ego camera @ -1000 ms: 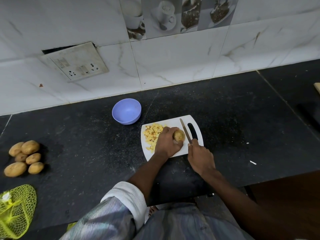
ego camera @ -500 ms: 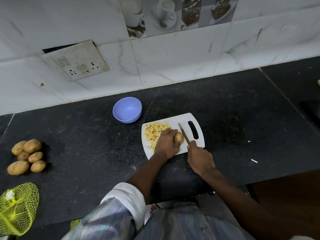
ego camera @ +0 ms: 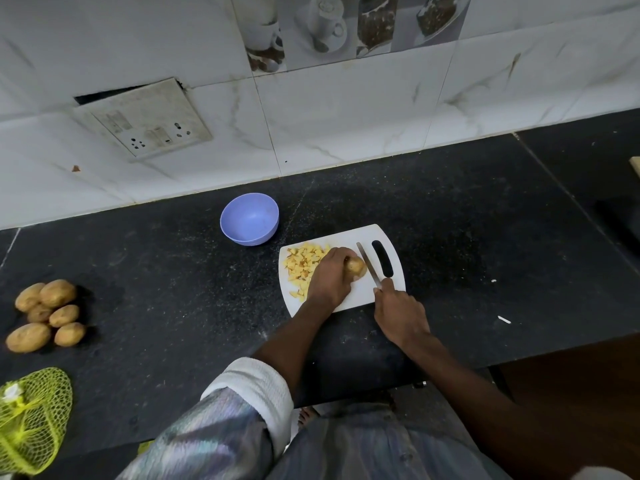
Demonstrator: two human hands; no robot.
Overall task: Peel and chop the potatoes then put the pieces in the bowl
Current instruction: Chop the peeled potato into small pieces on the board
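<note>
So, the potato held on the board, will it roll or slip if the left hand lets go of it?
The potato looks rounded and lies on a smooth white board, so it may well roll if freed. The left hand grips it, probably for that reason. Its skin still looks unpeeled and dry, so it is likely not very slippery, and it seems firm.

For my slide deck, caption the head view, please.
Left hand steadies a potato on the board; right hand holds the knife beside it.
</note>
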